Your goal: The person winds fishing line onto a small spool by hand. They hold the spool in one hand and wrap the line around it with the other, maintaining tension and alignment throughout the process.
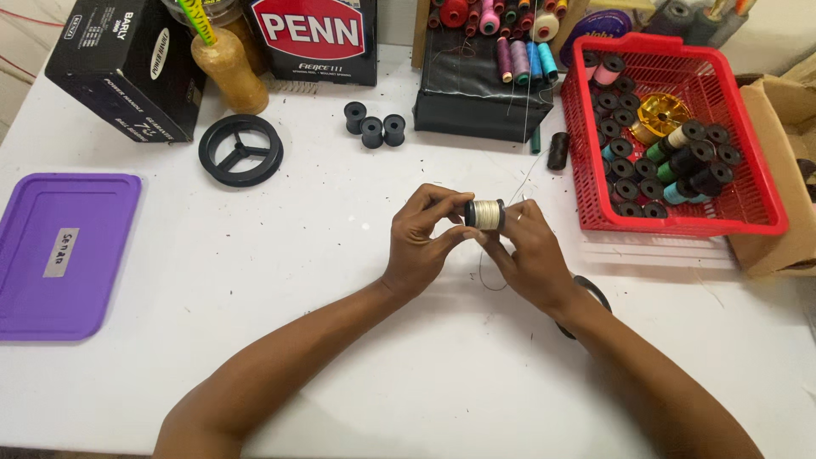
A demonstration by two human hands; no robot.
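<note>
At the table's left edge I see a purple lid (64, 255) lying flat on the white table (297, 280); toward the far left corner stands a black box (119, 68), with an amber bottle (228, 72) just beside it and a black spoked ring (241, 150) lying near them. Three empty black bobbins (372, 127) sit in a row near the far edge. Over the table's middle, my left hand (418, 242) has its fingers closed on one end of a small spool of pale thread (486, 214), while my right hand (529, 251) clamps the other end, the spool held between them above the tabletop. A fine thread trails down beneath the right hand. Toward the right edge, a red basket (748, 208) holds many dark bobbins.
</note>
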